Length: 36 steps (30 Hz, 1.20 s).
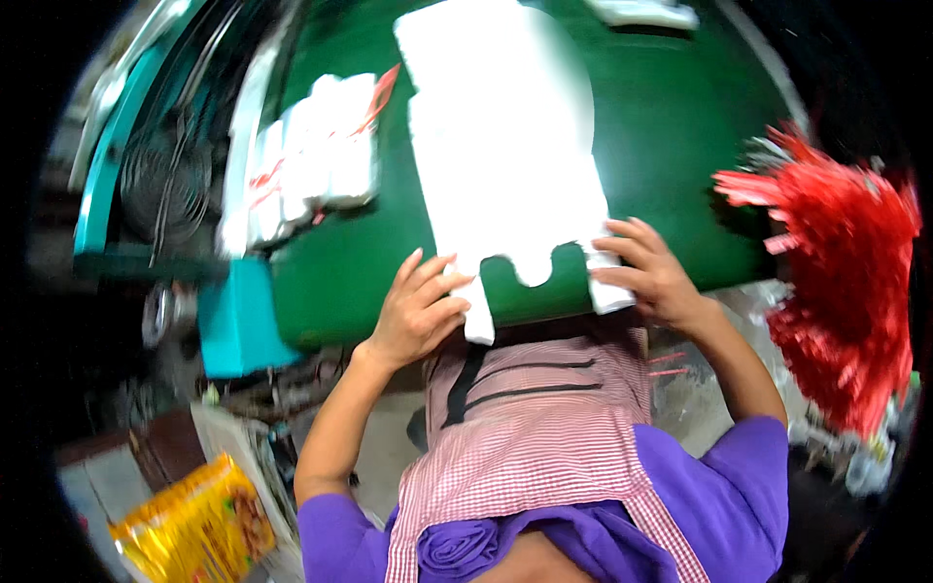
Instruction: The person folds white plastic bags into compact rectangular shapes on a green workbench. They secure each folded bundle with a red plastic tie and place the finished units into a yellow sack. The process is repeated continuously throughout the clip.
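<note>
Glare-washed white bag (505, 136), white bundle (646, 14) cut off above, apparent coil (165, 189) blurred

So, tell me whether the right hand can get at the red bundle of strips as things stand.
Probably yes: the right hand rests at the near end of the white stack, and only green tabletop shows between it and the red bundle of strips to its right.

The bags (505, 146) are white; the tabletop (671, 107) green; the strips (846, 262) red; apron (535, 457) checked red-and-white; shirt (724, 476) purple.
</note>
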Motion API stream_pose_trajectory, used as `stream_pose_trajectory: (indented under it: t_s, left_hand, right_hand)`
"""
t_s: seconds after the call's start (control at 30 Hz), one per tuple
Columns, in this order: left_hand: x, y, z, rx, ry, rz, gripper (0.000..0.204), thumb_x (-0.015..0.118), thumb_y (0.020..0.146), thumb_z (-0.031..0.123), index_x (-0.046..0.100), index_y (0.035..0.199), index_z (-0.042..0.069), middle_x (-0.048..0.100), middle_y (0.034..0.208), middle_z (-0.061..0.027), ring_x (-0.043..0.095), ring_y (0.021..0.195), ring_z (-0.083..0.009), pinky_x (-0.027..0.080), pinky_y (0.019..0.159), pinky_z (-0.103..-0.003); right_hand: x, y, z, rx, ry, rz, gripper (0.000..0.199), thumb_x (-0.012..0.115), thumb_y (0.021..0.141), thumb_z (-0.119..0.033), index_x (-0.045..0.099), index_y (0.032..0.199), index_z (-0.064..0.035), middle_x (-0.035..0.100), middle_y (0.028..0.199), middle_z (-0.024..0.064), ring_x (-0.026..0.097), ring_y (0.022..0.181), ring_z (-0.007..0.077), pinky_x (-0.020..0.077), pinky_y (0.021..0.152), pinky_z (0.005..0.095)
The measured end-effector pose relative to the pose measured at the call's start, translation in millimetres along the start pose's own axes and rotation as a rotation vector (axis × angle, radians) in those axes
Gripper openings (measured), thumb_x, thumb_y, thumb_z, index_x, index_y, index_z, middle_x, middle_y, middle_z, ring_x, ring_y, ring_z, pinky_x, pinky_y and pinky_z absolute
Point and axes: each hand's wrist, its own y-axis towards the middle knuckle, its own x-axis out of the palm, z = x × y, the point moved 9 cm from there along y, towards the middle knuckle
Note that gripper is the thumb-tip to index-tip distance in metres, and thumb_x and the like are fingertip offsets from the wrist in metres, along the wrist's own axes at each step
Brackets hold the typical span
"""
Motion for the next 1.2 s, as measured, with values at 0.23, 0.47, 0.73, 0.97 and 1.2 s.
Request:
stream_pose_trajectory:
  t_s: [0.23,0.47,0.73,0.97,1.2]
  left_hand:
    - [31,72,-48,-0.425,-0.192,-0.001,0.016,0.054,0.090,0.013,0.061,0.093,-0.001,0.061,0.073,-0.0191,0.058,0.061,-0.0345,0.046,0.059,-0.040]
    - [31,50,19,0.046,0.197,0.105,0.037,0.059,0.078,-0.003,0.059,0.115,0.003,0.056,0.120,-0.0197,0.059,0.099,-0.0367,0.050,0.079,-0.043]
    - [38,67,25,0.044,0.035,0.048,0.032,0.053,0.080,-0.003,0.062,0.110,0.001,0.066,0.108,-0.0161,0.063,0.098,-0.0345,0.050,0.084,-0.041]
    - [33,97,-69,-0.465,-0.215,0.059,0.017,0.060,0.088,0.005,0.063,0.103,-0.001,0.064,0.090,-0.0136,0.060,0.075,-0.0193,0.048,0.066,-0.031]
    - [32,84,5,-0.057,0.271,-0.048,0.045,0.065,0.077,0.003,0.055,0.120,0.003,0.059,0.117,-0.0137,0.057,0.101,-0.0337,0.048,0.085,-0.040]
  right_hand:
    - [18,69,30,0.104,0.709,0.181,0.026,0.054,0.088,-0.002,0.055,0.114,-0.0001,0.059,0.092,0.0181,0.058,0.086,0.0350,0.0458,0.078,0.0425]
    - [65,75,6,0.232,0.091,-0.130,0.024,0.054,0.085,-0.027,0.064,0.085,-0.0048,0.066,0.094,0.0191,0.064,0.085,0.0363,0.0506,0.069,0.0468]
    - [71,87,61,0.163,-0.165,0.020,0.052,0.052,0.089,-0.032,0.049,0.127,0.0031,0.037,0.144,0.0219,0.031,0.136,0.0351,0.0259,0.109,0.0500]
    - [57,88,21,0.118,-0.120,0.049,0.061,0.060,0.085,-0.041,0.049,0.126,0.0043,0.040,0.140,0.0252,0.035,0.133,0.0384,0.0300,0.109,0.0463]
    - [44,61,6,0.007,0.159,0.216,0.047,0.065,0.081,-0.022,0.053,0.121,-0.0015,0.042,0.140,0.0199,0.035,0.133,0.0378,0.0298,0.108,0.0474]
